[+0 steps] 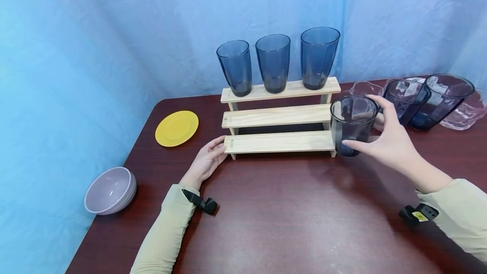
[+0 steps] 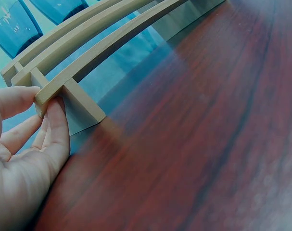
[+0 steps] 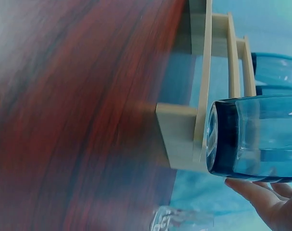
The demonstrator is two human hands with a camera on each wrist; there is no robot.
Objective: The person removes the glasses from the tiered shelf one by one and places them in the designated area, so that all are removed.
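**A:** Tumbler status? Material, shape?

**B:** Smoky blue-grey, see-through, smooth walls, thick dark base, tapering slightly toward the bottom. It's sitting upright in the right hand, off the desk, at the right end of the wooden rack, level with the lower two steps.

**A:** Right grip?

**B:** Wrapping the tumbler from the side. Thumb is lying across the near wall, other fingers are curling round the far side near the rim. Right wrist view is showing the base just beside the rack's end leg; can't tell if they're touching.

**A:** Left grip?

**B:** Left hand is pinching the left end of the lowest step: thumb on top, fingers underneath. Wrist and forearm are lying on the desk.

**A:** Rack details?

**B:** Pale unfinished wood, three flat planks stepping up toward the back, visible grain. Three tall tumblers of the same tinted material are standing upright in a row on the top step.

**A:** Anything else?

**B:** Desk is dark reddish woodgrain, glossy. Round yellow plate lying left of the rack, pale lilac bowl tilting near the left edge. More tinted and clear glassware clustering at the far right.
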